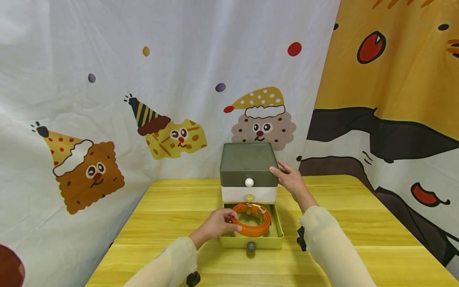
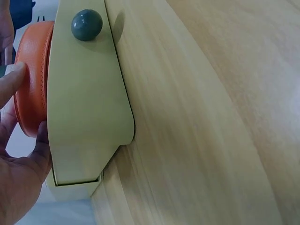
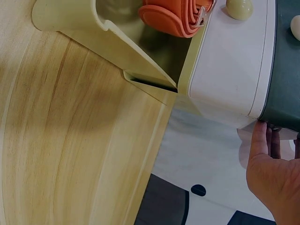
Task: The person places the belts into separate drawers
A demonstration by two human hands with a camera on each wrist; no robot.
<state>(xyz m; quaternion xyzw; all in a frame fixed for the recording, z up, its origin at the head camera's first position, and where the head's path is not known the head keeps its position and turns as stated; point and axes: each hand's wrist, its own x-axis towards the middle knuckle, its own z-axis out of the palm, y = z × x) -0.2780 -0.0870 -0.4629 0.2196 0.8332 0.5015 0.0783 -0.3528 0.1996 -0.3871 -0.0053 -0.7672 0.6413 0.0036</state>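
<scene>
A coiled orange belt (image 1: 254,230) with a metal buckle lies in the pulled-out yellow-green bottom drawer (image 1: 236,242) of a small three-tier drawer box (image 1: 248,157). My left hand (image 1: 216,224) grips the coil at its left side, the thumb on its near outer face, as the left wrist view also shows on the orange band (image 2: 35,79). My right hand (image 1: 291,180) rests its fingers against the right side of the dark green top tier; in the right wrist view the fingertips touch that tier's side (image 3: 288,70).
The white middle drawer (image 1: 233,194) and the green top drawer are closed, each with a round knob. A grey knob (image 1: 251,247) sits on the bottom drawer's front. The box stands on a wood-grain table (image 1: 172,199), before a cartoon-printed curtain (image 1: 179,59).
</scene>
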